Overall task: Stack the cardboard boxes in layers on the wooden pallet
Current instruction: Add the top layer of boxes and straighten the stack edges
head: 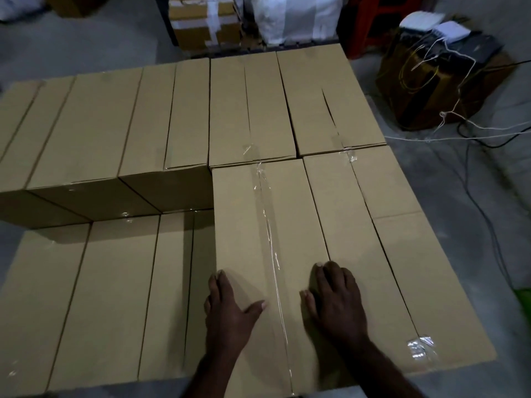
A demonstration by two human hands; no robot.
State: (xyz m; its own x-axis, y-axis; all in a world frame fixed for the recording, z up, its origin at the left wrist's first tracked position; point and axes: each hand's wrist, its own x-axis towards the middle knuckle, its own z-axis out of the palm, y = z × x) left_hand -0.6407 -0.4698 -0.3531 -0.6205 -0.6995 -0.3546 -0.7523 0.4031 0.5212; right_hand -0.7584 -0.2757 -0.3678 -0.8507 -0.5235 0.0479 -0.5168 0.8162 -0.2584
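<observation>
Left hand (230, 311), right hand (336, 305) bare; forearms (382, 369) bare to frame edge; fingernails short.

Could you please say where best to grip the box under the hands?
Likely from the near end: this box has its left wall free above the lower layer, but the right abuts its neighbour. So left hand on that wall, right hand at the near end.

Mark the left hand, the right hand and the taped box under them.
left hand (230, 310): head view, back of the hand.
right hand (337, 301): head view, back of the hand.
taped box (244, 214): head view, bare top face beyond the left hand.
</observation>
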